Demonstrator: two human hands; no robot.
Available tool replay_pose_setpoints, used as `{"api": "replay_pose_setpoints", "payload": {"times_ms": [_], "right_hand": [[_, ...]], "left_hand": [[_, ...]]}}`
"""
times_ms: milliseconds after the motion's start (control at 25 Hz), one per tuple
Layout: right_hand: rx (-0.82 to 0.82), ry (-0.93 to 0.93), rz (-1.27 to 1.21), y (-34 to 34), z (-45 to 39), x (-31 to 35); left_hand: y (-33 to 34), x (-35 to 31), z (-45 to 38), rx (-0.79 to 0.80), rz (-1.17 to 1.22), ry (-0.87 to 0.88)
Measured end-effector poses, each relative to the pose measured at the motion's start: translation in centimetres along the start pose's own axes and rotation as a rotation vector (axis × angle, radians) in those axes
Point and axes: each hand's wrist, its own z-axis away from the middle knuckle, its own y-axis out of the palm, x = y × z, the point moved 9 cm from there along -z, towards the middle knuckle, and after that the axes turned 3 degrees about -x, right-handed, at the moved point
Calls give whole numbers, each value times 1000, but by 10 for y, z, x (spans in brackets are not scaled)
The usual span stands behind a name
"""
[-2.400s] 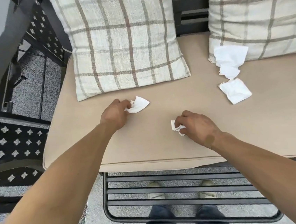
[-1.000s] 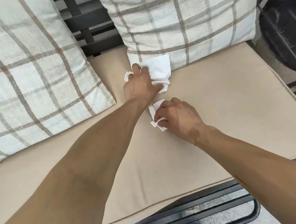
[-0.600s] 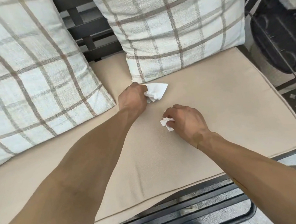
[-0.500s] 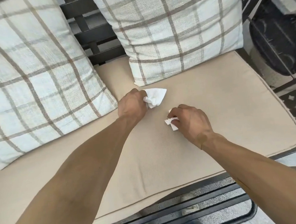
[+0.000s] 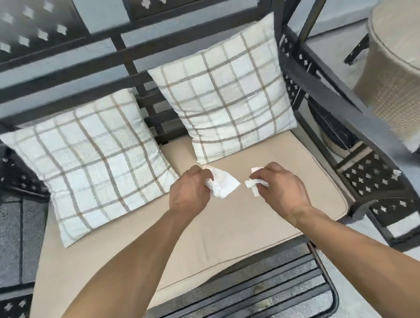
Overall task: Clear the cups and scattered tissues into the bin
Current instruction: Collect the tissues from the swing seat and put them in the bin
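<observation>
Dark metal bench [image 5: 120, 54] fills the frame; its backrest is cut off at 12 o'clock and motion-blurred at 10. Beige seat cushion [image 5: 212, 241] covers the seat, its 9 o'clock part hidden under the left plaid pillow [image 5: 95, 160]. Right plaid pillow [image 5: 227, 92] leans on the backrest at 1 o'clock. Slatted front of the frame [image 5: 243, 292] at 6 o'clock, partly cut by the forearms. Woven round piece [image 5: 406, 60] at 2–3 o'clock, cropped by the edge; can't tell what it is. Dark object behind the bench arm at 3 o'clock is hard to make out.

No bin or cups visible.

Left hand [image 5: 188, 193], centre frame, fingers curled tight around a crumpled white tissue [image 5: 223, 184]; most of the tissue sticks out toward 3 o'clock. Right hand [image 5: 280, 187], just beside it at 3 o'clock, pinches a smaller tissue wad [image 5: 254, 184], largely hidden by the fingers. Both hands are over the cushion; contact with it can't be told.
</observation>
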Motion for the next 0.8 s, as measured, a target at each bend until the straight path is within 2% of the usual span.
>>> {"api": "replay_pose_setpoints", "payload": {"times_ms": [320, 560, 800], "right_hand": [[-210, 147, 60, -133, 100, 0], [-370, 337, 117, -211, 221, -23], [-519, 589, 117, -273, 341, -93]], "left_hand": [[-78, -109, 60, -99, 114, 304], [-74, -202, 112, 29, 122, 554], [-46, -317, 177, 136, 223, 756]]}}
